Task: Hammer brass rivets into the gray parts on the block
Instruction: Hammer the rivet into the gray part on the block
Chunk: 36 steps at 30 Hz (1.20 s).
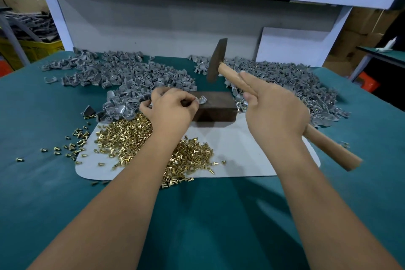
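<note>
Head view, worker's station. We see a teal-covered bench (54,182) carrying two broad heaps of gray parts, one at the far left (122,72) and one at the far right (291,81), with a white mat (241,151) nearer the body. On the mat lie a pile of brass rivets (129,136) and, beyond it, a dark block (215,108).

A hammer (215,59) stands raised above and slightly behind the block, head down, its wooden handle (328,144) running back toward the lower right. Our right hand (276,112) grasps this handle, index finger laid straight along it. Our left hand (169,108) pinches a single gray part (202,100) on the block's top, near its left end; whether a rivet is seated in it we cannot tell.

The coming blow turns on one relation: the part lies below and just left of the hammer head, while the left fingertips (192,102) touch that part. We judge those fingertips to be the chief hazard in the strike path.
</note>
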Each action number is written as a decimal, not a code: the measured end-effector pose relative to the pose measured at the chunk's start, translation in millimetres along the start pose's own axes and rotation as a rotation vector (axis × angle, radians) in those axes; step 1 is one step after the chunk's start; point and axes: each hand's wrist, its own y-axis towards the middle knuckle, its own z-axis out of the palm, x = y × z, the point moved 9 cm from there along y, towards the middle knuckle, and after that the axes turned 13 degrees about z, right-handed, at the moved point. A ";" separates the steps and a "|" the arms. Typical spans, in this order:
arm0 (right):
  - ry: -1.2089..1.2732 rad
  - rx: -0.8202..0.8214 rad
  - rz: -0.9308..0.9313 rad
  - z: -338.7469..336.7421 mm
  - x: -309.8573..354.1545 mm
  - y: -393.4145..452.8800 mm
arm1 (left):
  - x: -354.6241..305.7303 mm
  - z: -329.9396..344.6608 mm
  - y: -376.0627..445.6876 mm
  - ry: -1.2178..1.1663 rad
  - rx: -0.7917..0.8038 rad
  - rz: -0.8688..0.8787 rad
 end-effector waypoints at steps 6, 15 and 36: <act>0.037 -0.164 -0.054 -12.2 10.2 -14.8 | -1.3 0.2 -1.4 0.052 -0.036 0.035; -0.007 -0.191 -0.066 -23.3 21.5 -1.3 | 2.0 2.2 -1.9 0.027 -0.029 -0.006; -0.151 0.054 -0.143 2.9 28.4 -4.2 | 1.4 4.1 -1.2 0.028 0.029 -0.041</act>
